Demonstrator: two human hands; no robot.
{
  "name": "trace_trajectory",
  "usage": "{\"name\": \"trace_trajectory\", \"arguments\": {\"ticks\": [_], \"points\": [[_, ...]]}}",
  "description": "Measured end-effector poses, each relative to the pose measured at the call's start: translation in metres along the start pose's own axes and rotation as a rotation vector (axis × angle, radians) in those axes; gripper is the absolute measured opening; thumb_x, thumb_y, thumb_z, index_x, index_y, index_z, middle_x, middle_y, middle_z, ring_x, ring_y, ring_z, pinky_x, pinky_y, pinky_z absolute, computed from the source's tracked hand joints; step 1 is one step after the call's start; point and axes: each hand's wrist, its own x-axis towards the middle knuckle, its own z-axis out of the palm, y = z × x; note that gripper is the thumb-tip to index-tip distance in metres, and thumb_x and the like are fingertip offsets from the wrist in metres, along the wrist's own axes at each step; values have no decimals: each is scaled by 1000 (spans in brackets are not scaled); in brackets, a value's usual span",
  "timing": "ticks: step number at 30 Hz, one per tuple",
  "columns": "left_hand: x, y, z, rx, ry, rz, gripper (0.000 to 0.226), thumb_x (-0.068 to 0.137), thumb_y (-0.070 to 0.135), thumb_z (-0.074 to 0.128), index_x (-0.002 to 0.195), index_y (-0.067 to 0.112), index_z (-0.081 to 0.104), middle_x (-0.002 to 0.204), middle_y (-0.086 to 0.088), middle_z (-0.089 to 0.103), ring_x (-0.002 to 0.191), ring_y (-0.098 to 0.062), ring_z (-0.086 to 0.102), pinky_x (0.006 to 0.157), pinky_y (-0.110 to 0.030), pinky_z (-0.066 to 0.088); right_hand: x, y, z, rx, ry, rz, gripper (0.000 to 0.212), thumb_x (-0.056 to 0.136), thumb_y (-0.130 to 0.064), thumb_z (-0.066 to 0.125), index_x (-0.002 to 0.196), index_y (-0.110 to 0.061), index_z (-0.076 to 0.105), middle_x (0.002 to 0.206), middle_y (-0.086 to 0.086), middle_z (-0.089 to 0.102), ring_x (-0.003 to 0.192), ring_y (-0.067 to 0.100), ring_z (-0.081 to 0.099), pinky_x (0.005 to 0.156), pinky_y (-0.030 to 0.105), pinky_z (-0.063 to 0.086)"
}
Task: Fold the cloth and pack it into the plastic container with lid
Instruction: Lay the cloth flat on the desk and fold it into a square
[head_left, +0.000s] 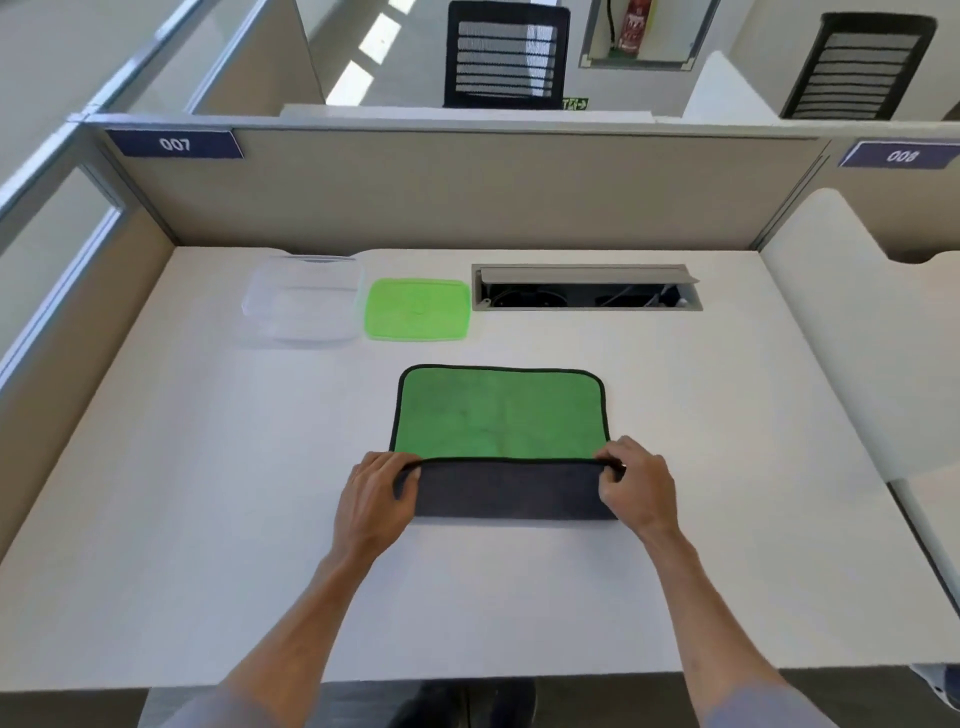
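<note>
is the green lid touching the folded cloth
Apart. The head view shows a plain strip of bare white desk between the green lid and the far edge of the cloth.

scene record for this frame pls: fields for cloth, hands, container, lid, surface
cloth: green cloth with black trim and a dark grey underside, flat on the desk, near edge turned up and over so a grey band shows
left hand: grip pinching the cloth's near-left corner
right hand: grip pinching the near-right corner
container: clear plastic container, open, nothing visible inside, far left of the cloth
lid: green plastic lid, flat on the desk just right of the container
surface: white desk
</note>
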Motion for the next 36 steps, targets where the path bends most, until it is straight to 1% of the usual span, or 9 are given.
{"name": "trace_trajectory", "arguments": {"ticks": [7, 13, 16, 19, 25, 27, 30, 33, 36], "points": [[89, -4, 0, -75, -1, -79, 11, 103, 32, 73, 109, 25, 80, 104, 8, 81, 105, -19, 68, 87, -36, 55, 82, -10, 3, 16, 62, 60, 28, 89, -3, 71, 103, -27, 77, 106, -11, 79, 86, 21, 76, 102, 46, 55], [149, -25, 11, -152, -21, -187, 13, 102, 39, 75, 105, 27, 80, 97, 13, 77, 105, -16, 66, 86, -34, 50, 137, -6, 11, 27, 42, 116, 22, 93, -12, 76, 94, -34, 73, 99, -13, 76, 83, 15, 74, 104, 50, 48], [174, -32, 20, -150, -23, -230, 14, 102, 41, 74, 106, 29, 81, 98, 14, 77, 106, -17, 66, 85, -32, 46, 158, -6, 13, 30, 45, 170, 20, 94, -16, 78, 91, -35, 72, 100, -13, 76, 84, 14, 73, 100, 44, 40], [194, -39, 30, -147, -39, -281, 15, 102, 43, 74, 105, 30, 81, 101, 12, 80, 107, -18, 66, 84, -37, 50, 174, -6, 17, 27, 25, 225, 16, 95, -17, 77, 94, -33, 74, 101, -14, 76, 90, 13, 71, 94, 37, 29], [214, -49, 48, -110, -57, -326, 21, 101, 51, 70, 104, 32, 78, 102, 12, 80, 106, -20, 69, 84, -42, 55, 188, -3, 24, 73, 22, 294, 17, 95, -16, 78, 95, -32, 75, 101, -15, 77, 91, 11, 70, 108, 44, 39], [219, -52, 53, -109, -58, -342, 23, 101, 53, 70, 101, 31, 77, 99, 13, 80, 103, -19, 72, 83, -41, 57, 192, -1, 28, 69, 23, 308, 18, 96, -15, 77, 95, -33, 75, 103, -14, 77, 93, 12, 71, 107, 43, 38], [222, -56, 59, -97, -74, -353, 22, 101, 52, 70, 100, 31, 76, 98, 12, 79, 102, -21, 72, 82, -42, 58, 193, 2, 34, 37, 5, 333, 19, 97, -14, 75, 98, -33, 74, 105, -14, 76, 94, 15, 71, 97, 37, 30], [221, -54, 63, -63, -79, -324, 18, 104, 47, 67, 108, 31, 73, 107, 10, 75, 110, -24, 66, 85, -45, 56, 193, 4, 38, -33, 24, 339, 27, 97, -14, 76, 117, -31, 72, 123, -5, 69, 111, 23, 70, 98, 41, 34], [209, -45, 69, 56, -37, -265, 22, 109, 36, 60, 127, 25, 67, 130, 1, 67, 122, -32, 58, 97, -50, 50, 183, 0, 43, -168, 117, 315, 53, 96, -13, 78, 145, -25, 61, 148, 3, 56, 134, 29, 57, 109, 52, 43]]}}
